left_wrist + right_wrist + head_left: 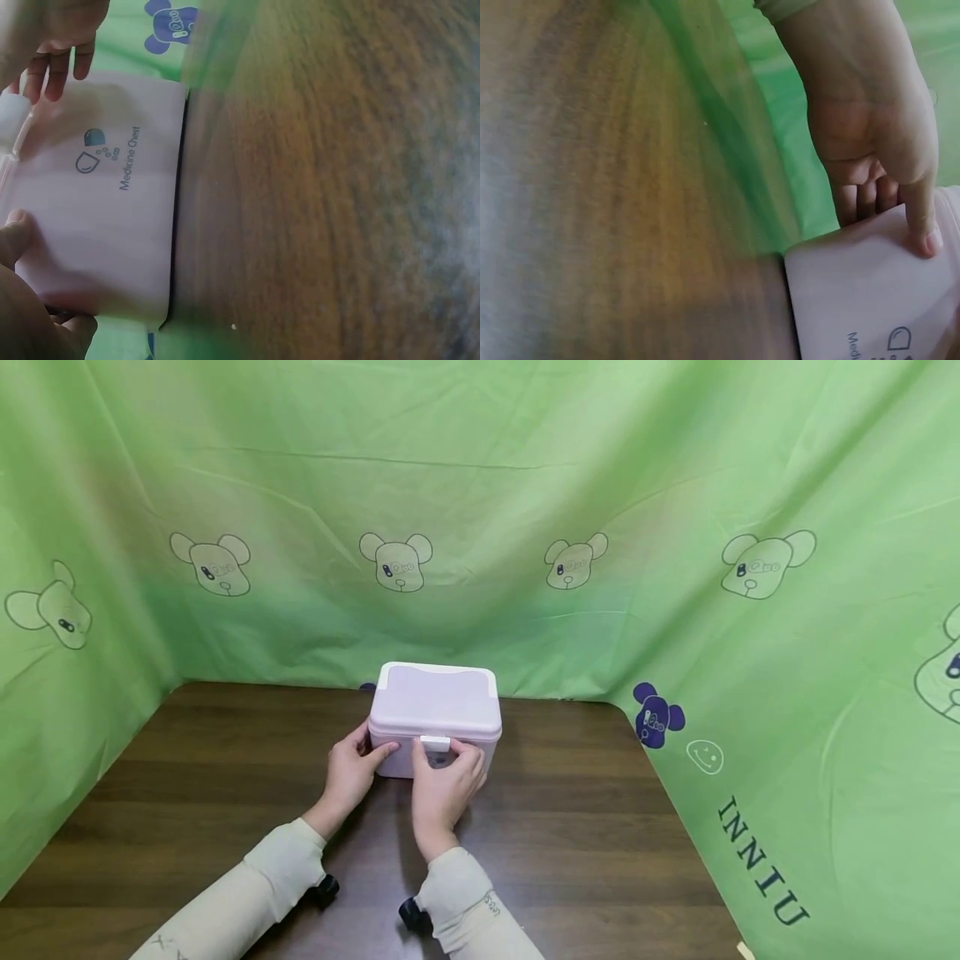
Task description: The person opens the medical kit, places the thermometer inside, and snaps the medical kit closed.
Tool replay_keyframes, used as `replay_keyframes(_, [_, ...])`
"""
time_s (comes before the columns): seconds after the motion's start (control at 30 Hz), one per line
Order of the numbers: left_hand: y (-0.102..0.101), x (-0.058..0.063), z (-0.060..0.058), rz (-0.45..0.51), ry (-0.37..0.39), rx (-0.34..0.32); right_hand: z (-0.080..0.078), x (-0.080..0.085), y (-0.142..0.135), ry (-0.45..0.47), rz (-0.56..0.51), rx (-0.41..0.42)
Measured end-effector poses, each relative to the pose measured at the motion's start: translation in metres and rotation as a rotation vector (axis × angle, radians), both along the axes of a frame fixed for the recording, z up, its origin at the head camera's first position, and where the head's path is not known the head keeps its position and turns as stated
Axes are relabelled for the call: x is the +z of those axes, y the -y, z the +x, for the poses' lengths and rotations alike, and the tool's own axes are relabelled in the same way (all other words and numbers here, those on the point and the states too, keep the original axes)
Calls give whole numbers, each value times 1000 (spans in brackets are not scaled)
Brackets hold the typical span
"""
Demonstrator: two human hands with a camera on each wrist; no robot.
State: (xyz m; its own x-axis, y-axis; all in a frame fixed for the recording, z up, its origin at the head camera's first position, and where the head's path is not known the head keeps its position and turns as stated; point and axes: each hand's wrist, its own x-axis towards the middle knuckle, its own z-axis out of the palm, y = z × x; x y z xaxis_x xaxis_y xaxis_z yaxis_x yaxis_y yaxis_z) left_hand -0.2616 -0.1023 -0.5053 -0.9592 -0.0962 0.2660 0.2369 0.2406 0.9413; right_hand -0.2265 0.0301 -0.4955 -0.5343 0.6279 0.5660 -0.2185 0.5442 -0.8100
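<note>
A pale pink-lilac medicine chest [435, 700] with a white-edged lid stands on the table, lid down. Its front bears a capsule print and the words "Medicine Chest", legible in the left wrist view. My left hand [349, 774] grips the left front corner, thumb on the front wall and fingers round the side. In the right wrist view that left hand [874, 135] shows its thumb against the front. With thumb and forefinger at its two ends, my right hand [444, 789] pinches the white latch [435, 743]. Its other fingers hang in front of the box.
The brown wood-grain table [585, 827] reaches back to a green cloth [480, 460] printed with bear heads, which encloses the back and sides. The box stands near the table's far edge. A small pale object [745, 951] lies at the lower right edge.
</note>
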Motion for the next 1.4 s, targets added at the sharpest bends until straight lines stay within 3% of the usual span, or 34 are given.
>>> replay_keyframes(0.3, [-1,-2,1,24,-15,-4,-8,2,-1,-18,106,-48])
replay_keyframes(0.7, [-1,-4,2,7,-13,6,-4,8,-5,9,103,-31])
replay_keyframes(1.1, [0,-2,2,-6,-33,16,2,7,-7,149,97,13])
replay_keyframes(1.4, [-4,-3,5,-17,-38,14,1,-1,-13,131,119,22])
